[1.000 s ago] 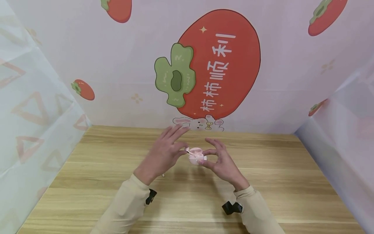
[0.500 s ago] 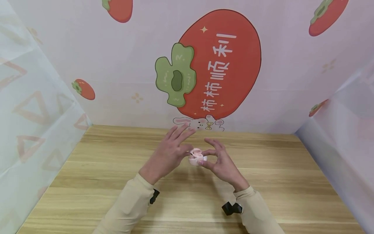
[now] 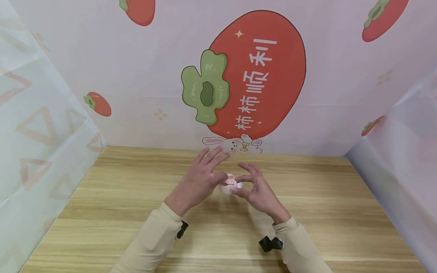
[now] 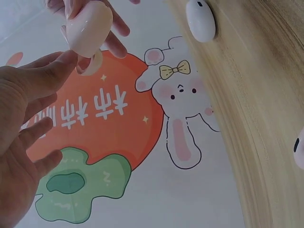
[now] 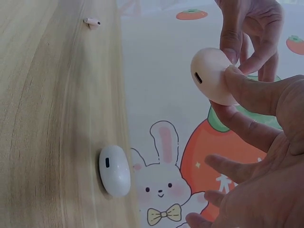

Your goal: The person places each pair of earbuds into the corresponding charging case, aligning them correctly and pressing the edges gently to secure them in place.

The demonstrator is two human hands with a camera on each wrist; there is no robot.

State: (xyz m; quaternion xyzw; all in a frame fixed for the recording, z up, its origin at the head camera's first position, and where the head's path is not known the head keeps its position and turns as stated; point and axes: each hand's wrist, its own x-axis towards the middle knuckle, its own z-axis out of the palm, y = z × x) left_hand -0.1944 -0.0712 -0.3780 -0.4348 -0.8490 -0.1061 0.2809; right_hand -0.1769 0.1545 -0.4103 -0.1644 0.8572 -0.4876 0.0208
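Head view: two hands in cream sleeves meet above the middle of the pale wooden bench [image 3: 136,212], sharing a small, rounded pink plastic earbud case [image 3: 231,184] held clear of the surface. The right hand [image 3: 259,191] carries it, thumb and forefinger pinching the shell in a narrow grip, the remaining fingers spread loosely toward 12 o'clock. The left hand [image 3: 198,182] comes in from 9 o'clock, its thumb tip touching the case's near side and its four fingers fanned straight and apart, closing on nothing. From the right-wrist camera the case [image 5: 214,76] sits at 12 o'clock of the palm, a small dark port showing on its end and its long axis running across the fingers; the right hand is plainly the nearer, being the one that holds it. The left-wrist camera shows the same case [image 4: 88,28] at 1 o'clock, just beyond that thumb. A second white, egg-shaped case [image 5: 114,171] lies on the bench at the foot of the backdrop's cartoon rabbit [image 5: 164,183], well apart from both hands, and a tiny white earbud [image 5: 91,22] rests farther along the wood. A large red persimmon print [image 3: 252,72] fills the backdrop at 12 o'clock.
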